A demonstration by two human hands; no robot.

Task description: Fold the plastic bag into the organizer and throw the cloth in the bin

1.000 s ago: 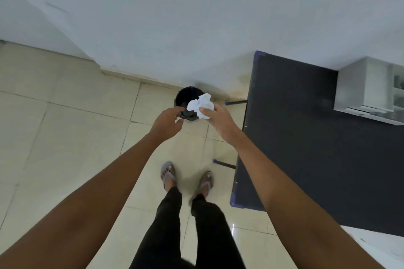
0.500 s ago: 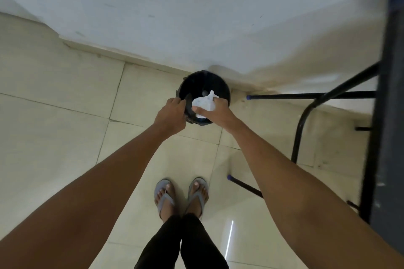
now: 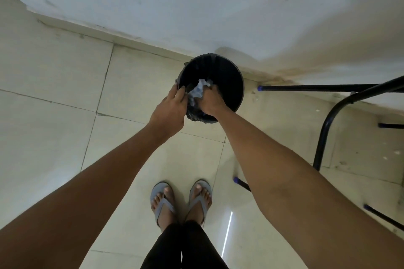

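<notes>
A round black bin [image 3: 227, 72] with a black liner stands on the tiled floor against the white wall. My right hand [image 3: 211, 102] reaches into its mouth and grips a crumpled white cloth [image 3: 197, 90], which sits below the rim. My left hand [image 3: 171, 110] pinches the bin's near-left rim and liner. The organizer and the plastic bag are out of sight.
Black metal table legs [image 3: 323, 137] with blue end caps stand to the right of the bin, with one foot bar [image 3: 241, 183] close to my right foot. My sandalled feet [image 3: 181, 201] are on the cream tiles just in front of the bin.
I have bent closer to the bin. My right hand has lowered the cloth from above the rim down into the bin's mouth. My left hand stays on the rim.
</notes>
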